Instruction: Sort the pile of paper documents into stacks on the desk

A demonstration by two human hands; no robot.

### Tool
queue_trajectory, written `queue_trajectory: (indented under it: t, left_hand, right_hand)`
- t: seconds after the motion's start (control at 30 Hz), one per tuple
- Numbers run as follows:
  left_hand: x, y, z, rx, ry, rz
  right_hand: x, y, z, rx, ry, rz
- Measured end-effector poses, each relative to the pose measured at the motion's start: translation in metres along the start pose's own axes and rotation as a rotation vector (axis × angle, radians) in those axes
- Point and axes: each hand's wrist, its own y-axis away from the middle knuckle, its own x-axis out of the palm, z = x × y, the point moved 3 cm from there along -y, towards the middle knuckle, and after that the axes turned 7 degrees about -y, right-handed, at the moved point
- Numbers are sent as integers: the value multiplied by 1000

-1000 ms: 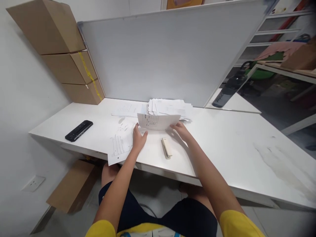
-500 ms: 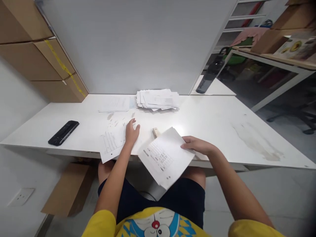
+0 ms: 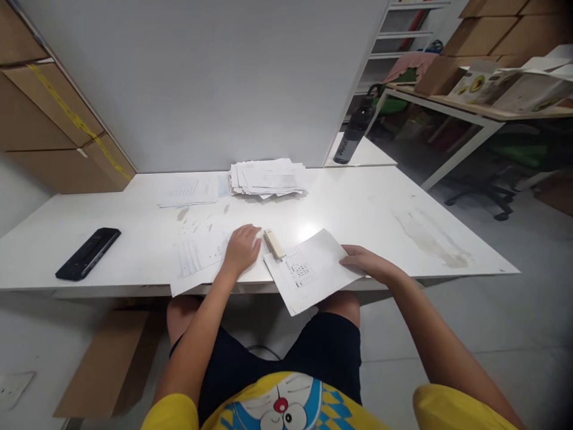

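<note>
My right hand pinches the right edge of printed paper sheets, which hang over the desk's front edge above my lap. A small beige block-like object, perhaps a stapler, lies on the desk at the sheets' upper left corner. Just left of it, my left hand is held low over the desk, fingers loosely bent and apart, with nothing seen in it. Another printed sheet lies to the left of that hand, its lower corner past the desk edge.
A stack of papers sits at the back against the panel, with thinner sheets beside it. A black phone-like device lies at left. Cardboard boxes stand back left; a dark bottle is back right.
My left hand has moved right, closer to the beige object. My right hand has shifted the sheets to the right and up, uncovering more of that object. The view has turned slightly right.
</note>
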Motion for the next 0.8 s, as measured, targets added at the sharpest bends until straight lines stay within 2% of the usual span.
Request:
queue_trajectory:
  t: [0.07,0.2,0.3,0.5,0.6,0.67,0.8]
  left_hand:
    - [-1,2,-12,150,-31,29]
    - [-4,3,-24,352,-38,-24]
    - [0,4,-27,511,38,-45]
    - [4,2,-27,542,163,-5]
    - [1,3,-28,516,167,31]
    - [-2,3,-29,488,161,56]
    - [-3,0,-31,437,137,101]
  right_hand:
    - [1,-2,-4,-10,-55,-23]
    - [-4,-5,-12,-37,-112,-91]
    - [-7,-4,-16,-35,-132,-65]
    - [0,-1,-8,3,-143,-45]
    - [-7,-4,-6,-25,-107,-86]
    - [-22,-7,-4,-70,-73,-183]
    - [-57,-18,18,-257,-59,-545]
